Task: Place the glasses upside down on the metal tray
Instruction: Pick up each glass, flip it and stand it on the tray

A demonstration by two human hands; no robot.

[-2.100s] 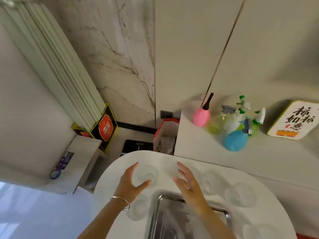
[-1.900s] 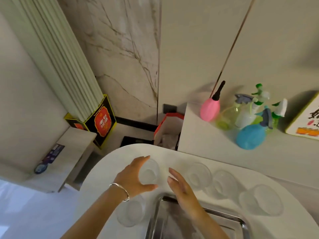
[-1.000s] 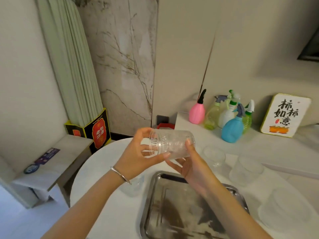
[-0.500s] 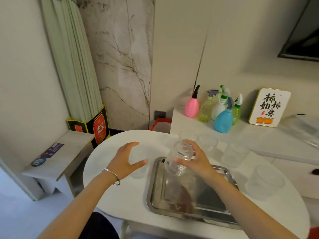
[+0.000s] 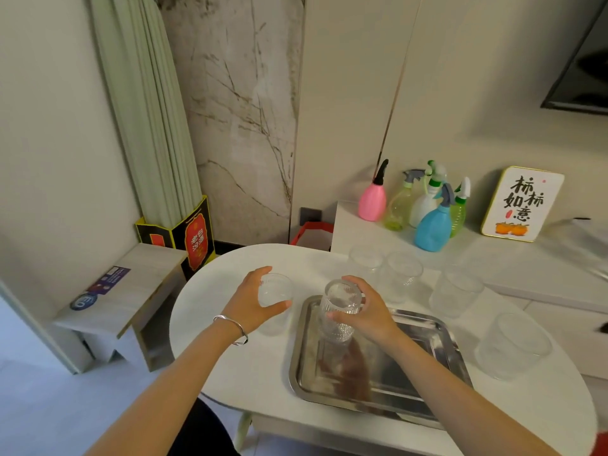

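White oval table point(image 5: 230, 366) against a shelf of spray bottles point(image 5: 427, 209). Since half a second ago the right hand point(image 5: 368, 315) has brought the inverted ribbed glass point(image 5: 339, 312) down to the metal tray point(image 5: 437, 327), far-left corner; fingers wrapped round it, contact uncertain. Left hand point(image 5: 250, 304) now cups an upright glass point(image 5: 275, 291) beside the tray. First placement nearly done; four glasses point(image 5: 455, 291) wait at right.

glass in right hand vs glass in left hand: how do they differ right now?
The right hand's glass is upside down, base up, over the metal tray; the left hand's glass is upright, mouth up, off the tray on the table. Right hand wraps the side; left hand cups the rim end. Both are clear and ribbed.
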